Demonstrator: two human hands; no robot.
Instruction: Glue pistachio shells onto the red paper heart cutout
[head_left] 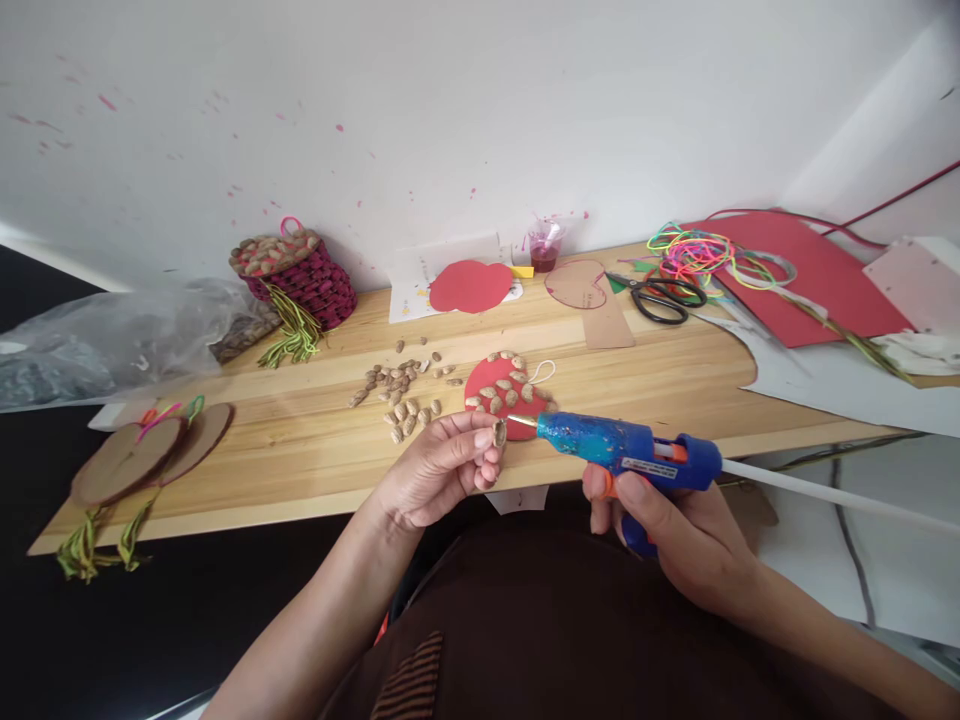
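My left hand (446,465) pinches a small brown nut shell (499,433), which looks like a peanut shell. My right hand (675,530) is wrapped round the handle of a blue glue gun (622,450), fingers at its orange trigger. The gun's metal nozzle points left, close to the held shell. A white glue stick (817,488) sticks out of its back end. Just behind the nozzle lies a red paper disc (480,378) with several shells on it and a white loop at its right. My left hand and the gun partly hide the disc.
Loose shells (397,380) lie left of the disc. Farther back are a purple woven basket (330,285), a red paper cutout (469,287), a cup (545,250), black scissors (660,298) and tangled cords (694,252). Wooden slices (127,465) lie at the left; the table's front edge is near me.
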